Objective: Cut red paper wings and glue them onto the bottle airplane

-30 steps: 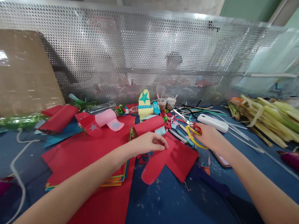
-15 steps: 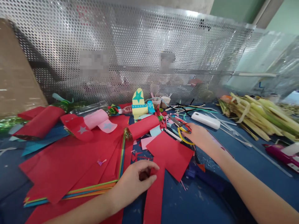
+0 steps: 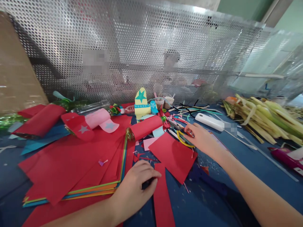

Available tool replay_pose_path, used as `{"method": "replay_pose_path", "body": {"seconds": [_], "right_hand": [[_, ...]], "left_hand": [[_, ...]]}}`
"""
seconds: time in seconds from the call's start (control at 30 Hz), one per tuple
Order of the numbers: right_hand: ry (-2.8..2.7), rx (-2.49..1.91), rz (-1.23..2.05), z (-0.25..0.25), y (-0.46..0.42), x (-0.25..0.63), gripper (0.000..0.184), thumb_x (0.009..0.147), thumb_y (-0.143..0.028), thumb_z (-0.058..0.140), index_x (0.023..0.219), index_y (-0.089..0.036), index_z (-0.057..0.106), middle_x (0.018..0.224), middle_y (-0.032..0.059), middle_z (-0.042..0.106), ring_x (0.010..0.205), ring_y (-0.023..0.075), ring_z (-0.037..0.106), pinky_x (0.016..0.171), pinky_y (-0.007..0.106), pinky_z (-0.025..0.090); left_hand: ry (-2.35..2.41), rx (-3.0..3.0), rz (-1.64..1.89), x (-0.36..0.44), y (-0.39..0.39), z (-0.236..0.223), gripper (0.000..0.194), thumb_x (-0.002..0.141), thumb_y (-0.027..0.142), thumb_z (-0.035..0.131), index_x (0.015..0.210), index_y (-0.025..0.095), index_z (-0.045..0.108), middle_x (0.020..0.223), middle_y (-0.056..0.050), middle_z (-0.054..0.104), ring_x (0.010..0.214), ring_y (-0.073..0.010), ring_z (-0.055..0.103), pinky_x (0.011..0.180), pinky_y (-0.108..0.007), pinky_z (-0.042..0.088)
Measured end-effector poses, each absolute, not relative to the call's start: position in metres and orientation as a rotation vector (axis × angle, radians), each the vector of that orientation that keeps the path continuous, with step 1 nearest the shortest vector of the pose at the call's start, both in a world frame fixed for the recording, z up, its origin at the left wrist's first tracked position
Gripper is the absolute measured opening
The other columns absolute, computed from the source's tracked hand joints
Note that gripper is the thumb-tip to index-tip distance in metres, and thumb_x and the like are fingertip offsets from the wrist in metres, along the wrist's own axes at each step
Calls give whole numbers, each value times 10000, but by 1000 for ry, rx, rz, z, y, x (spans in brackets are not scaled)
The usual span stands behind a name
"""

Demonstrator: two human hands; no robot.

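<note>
My left hand (image 3: 136,189) is in the lower middle, thumb and forefinger closed together at the left edge of a long red paper strip (image 3: 163,198). My right hand (image 3: 201,138) has its fingers closed on the handles of a pair of scissors (image 3: 175,125), with red and yellow showing at the grip. The blades point away to the upper left. Between my hands a red paper square (image 3: 172,156) lies flat on the blue table (image 3: 196,208). Beyond it is a bottle wrapped in red paper (image 3: 146,127), among small scraps.
Left lies a stack of coloured sheets (image 3: 73,164), red uppermost. Behind are a pink-wrapped roll (image 3: 97,118) and a yellow paper piece with a star (image 3: 141,102). Rightward are a white glue gun (image 3: 209,122), dried husks (image 3: 265,116) and a dark blue tool (image 3: 210,179). A perforated metal panel (image 3: 142,47) stands behind.
The strip's near end has swung right, and its top has come away from the square. My left thumb and forefinger have drawn closer. My right hand and the scissors have shifted slightly left.
</note>
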State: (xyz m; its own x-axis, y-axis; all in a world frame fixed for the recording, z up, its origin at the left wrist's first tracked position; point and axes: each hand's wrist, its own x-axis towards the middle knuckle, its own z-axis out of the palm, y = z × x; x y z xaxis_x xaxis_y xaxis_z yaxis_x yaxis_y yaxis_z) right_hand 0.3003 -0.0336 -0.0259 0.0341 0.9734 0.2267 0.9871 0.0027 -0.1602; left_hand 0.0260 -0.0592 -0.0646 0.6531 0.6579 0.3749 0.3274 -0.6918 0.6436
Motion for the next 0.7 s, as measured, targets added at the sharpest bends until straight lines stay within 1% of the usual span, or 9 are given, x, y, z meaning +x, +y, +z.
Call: {"method": "replay_pose_path", "body": {"seconds": [0.07,0.13,0.23,0.3,0.37,0.5,0.7], "right_hand": [[-2054,-2059,-27,-21,-38,301,72,798,-176,587,863,-207,580,913,79,620,769,216,623,637,291,440],[-2080,-2081,1,-21,-41,301,106,775,-135,591,848,-212,590,917,75,629,708,197,624,589,275,418],[-2082,-2102,10,-25,-40,303,129,793,-110,556,869,-204,599,901,70,642,655,174,616,562,267,403],[-2072,-2105,0,-30,-38,305,143,805,-98,548,904,-188,598,880,59,645,650,163,609,577,269,417],[-2057,-2105,-22,-34,-34,308,143,826,-105,560,952,-165,590,892,46,641,681,153,605,619,279,451],[-2029,-2089,-86,-43,-25,312,119,896,-177,553,1006,-147,588,987,39,629,796,149,613,713,328,511],[-2055,-2019,-137,-46,-14,314,161,911,-188,549,1061,-156,600,1112,60,617,982,194,605,835,400,509]], "left_hand": [[772,2354,800,26,-59,-65,225,835,102,487,855,203,687,782,-40,652,801,-162,598,741,-270,508],[774,2362,784,26,-59,-65,227,836,105,486,860,210,686,786,-38,648,798,-162,598,739,-273,511],[775,2366,779,26,-59,-66,225,835,106,488,855,216,683,785,-36,645,795,-163,601,740,-278,514],[775,2369,785,26,-59,-67,219,833,104,492,847,213,681,791,-37,647,797,-163,604,742,-277,515],[775,2373,793,26,-58,-68,215,830,101,495,840,212,679,793,-37,648,798,-163,606,742,-275,514],[775,2384,790,27,-57,-68,215,829,100,494,845,216,675,792,-32,651,798,-163,607,741,-273,513],[745,2391,776,27,-57,-66,215,846,95,481,860,211,662,809,-30,654,819,-155,604,747,-261,505]]}}
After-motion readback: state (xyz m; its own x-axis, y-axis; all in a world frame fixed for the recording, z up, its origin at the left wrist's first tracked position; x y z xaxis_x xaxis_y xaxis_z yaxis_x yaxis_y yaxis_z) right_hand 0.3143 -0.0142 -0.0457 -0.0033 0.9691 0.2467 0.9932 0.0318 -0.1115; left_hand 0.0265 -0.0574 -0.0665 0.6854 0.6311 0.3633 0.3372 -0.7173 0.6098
